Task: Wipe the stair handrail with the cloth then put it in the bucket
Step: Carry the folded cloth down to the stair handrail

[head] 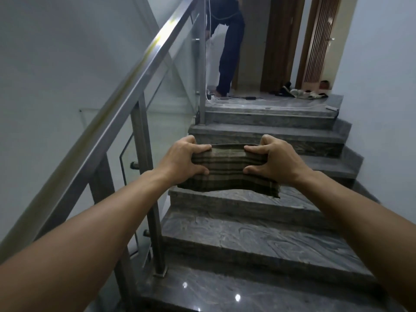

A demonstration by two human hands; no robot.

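A folded brown checked cloth (227, 171) is stretched between both hands in mid-air over the stairs. My left hand (182, 157) grips its left end and my right hand (278, 157) grips its right end. The steel handrail (126, 91) runs diagonally up the left side, well left of the cloth and not touching it. No bucket is in view.
Grey marble steps (258, 242) rise ahead to a landing (270, 104) with cables and cloths on it. A person in dark clothes (229, 52) bends over at the landing. Glass panels (173, 70) and steel posts (146, 167) stand under the rail. A white wall (382, 86) borders the right.
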